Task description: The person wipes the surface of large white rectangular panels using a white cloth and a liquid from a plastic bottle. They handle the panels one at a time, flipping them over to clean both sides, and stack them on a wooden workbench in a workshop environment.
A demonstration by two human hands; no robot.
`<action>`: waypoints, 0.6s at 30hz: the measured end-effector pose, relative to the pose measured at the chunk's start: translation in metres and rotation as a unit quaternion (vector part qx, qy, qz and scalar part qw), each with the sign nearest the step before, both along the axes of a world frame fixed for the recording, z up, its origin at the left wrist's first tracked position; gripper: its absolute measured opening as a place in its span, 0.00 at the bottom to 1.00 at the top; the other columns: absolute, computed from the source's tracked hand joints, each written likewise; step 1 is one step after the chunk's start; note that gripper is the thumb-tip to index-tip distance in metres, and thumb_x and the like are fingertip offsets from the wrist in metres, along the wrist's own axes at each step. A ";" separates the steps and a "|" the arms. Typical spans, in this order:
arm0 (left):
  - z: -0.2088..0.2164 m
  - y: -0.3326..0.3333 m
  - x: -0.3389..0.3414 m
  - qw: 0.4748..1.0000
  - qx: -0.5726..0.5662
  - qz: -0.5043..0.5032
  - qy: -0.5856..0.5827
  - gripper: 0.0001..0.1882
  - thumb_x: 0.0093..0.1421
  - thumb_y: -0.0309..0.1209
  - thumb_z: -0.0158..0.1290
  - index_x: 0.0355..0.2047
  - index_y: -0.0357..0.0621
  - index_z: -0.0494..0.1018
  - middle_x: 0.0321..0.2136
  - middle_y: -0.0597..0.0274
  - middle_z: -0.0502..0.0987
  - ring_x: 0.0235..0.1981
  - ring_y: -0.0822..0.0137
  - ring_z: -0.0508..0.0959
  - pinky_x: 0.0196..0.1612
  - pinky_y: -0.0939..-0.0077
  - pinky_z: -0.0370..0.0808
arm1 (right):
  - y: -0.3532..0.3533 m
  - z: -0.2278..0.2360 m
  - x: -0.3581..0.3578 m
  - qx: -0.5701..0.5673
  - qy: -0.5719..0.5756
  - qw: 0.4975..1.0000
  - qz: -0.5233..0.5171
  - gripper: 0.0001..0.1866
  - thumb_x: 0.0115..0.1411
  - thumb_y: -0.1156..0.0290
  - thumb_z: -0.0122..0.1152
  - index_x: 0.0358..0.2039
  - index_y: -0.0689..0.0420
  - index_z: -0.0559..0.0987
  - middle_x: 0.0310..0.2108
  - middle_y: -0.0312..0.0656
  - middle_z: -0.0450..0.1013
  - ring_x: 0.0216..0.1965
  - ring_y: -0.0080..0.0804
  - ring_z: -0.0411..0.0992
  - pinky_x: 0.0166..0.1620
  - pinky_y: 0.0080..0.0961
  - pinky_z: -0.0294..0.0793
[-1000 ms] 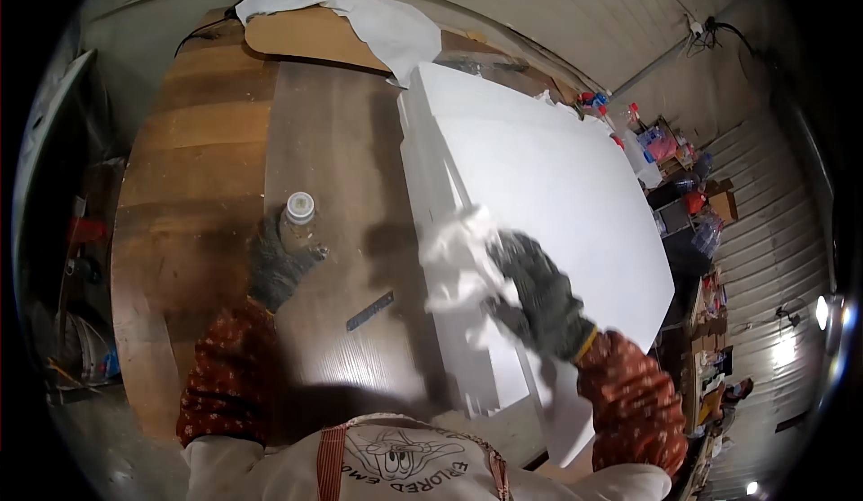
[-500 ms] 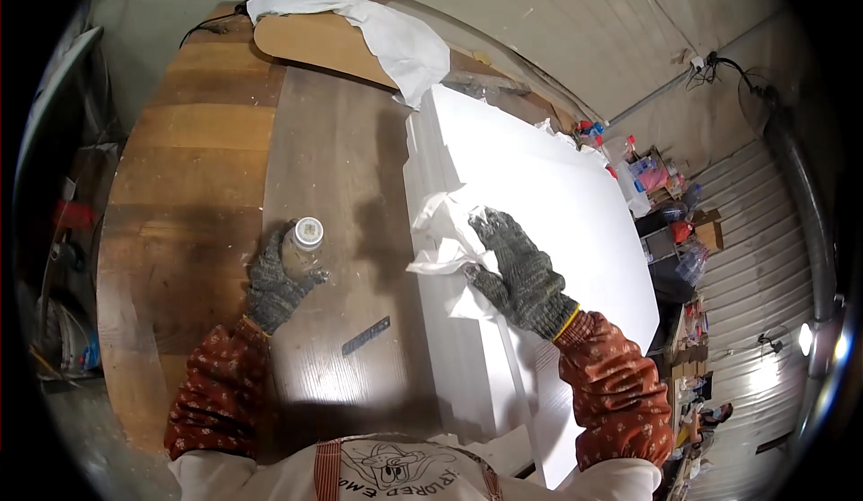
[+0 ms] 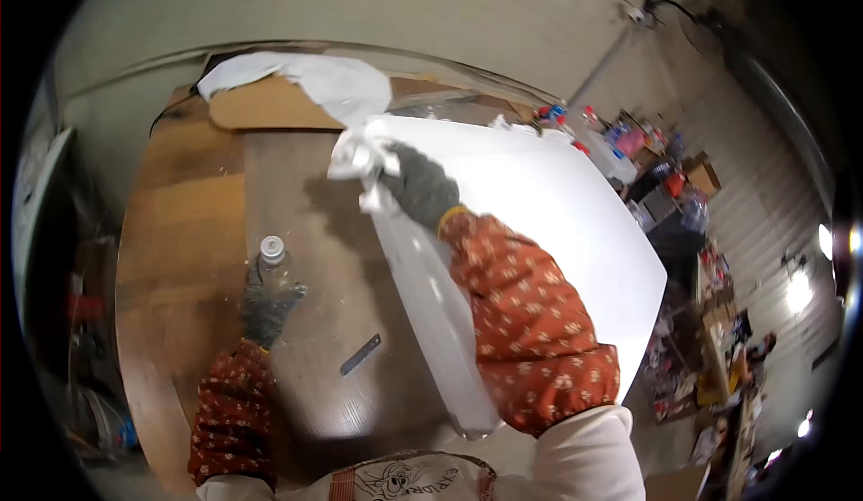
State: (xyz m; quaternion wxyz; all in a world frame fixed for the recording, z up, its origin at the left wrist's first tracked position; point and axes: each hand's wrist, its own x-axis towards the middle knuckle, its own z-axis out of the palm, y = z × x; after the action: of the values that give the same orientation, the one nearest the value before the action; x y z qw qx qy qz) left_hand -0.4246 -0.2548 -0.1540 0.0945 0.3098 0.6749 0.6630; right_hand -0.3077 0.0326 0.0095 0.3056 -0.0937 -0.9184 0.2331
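My left hand (image 3: 267,308), in a dark grey knit glove, is wrapped round a clear bottle (image 3: 276,276) with a white cap, low over the wooden table. My right hand (image 3: 421,185), gloved the same way, grips a crumpled white cloth (image 3: 361,152). The cloth lies against the far left corner of a stack of large white boards (image 3: 539,222). My right forearm reaches across the top board. Motion blurs the right fingers and the cloth.
A small metal ruler-like strip (image 3: 360,354) lies on the table (image 3: 180,258). At the far edge are a tan rounded board (image 3: 274,106) and a white sheet (image 3: 360,83). Cluttered shelves (image 3: 674,186) stand to the right, and a person (image 3: 762,348) is farther off.
My right hand has moved away from me and leftward with the cloth, along the boards' left edge to the far corner. My left hand still holds the bottle. The whole view has shifted.
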 end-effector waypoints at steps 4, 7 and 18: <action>0.002 0.000 -0.024 0.991 -0.058 0.040 0.114 0.38 0.46 0.19 0.60 0.58 0.41 0.56 0.46 0.59 0.69 0.44 0.67 0.71 0.45 0.74 0.74 | -0.044 -0.009 0.115 0.089 -0.025 0.995 0.026 0.28 0.57 0.56 0.55 0.56 0.53 0.66 0.51 0.50 0.66 0.51 0.51 0.67 0.49 0.40 0.72; -0.006 0.000 -0.032 0.990 -0.073 0.049 0.109 0.39 0.48 0.19 0.59 0.60 0.43 0.54 0.48 0.59 0.68 0.45 0.66 0.70 0.43 0.71 0.75 | -0.079 -0.031 0.227 0.134 0.057 0.988 0.057 0.26 0.58 0.58 0.54 0.56 0.53 0.67 0.51 0.50 0.66 0.51 0.51 0.67 0.48 0.44 0.74; 0.127 0.036 0.042 0.909 0.032 0.032 0.415 0.30 0.57 0.25 0.55 0.59 0.39 0.58 0.54 0.52 0.66 0.51 0.59 0.70 0.51 0.72 0.70 | -0.293 -0.105 0.555 -0.365 0.161 0.670 -0.626 0.17 0.61 0.62 0.55 0.45 0.62 0.73 0.38 0.42 0.73 0.38 0.29 0.71 0.43 0.27 0.71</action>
State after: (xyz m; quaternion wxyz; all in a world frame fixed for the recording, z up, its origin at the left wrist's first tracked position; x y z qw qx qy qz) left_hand -0.3823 -0.2186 -0.0270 -0.2259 0.5380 0.6411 0.4985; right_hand 0.2471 -0.2609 -0.0956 0.4646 -0.7116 -0.4222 0.3153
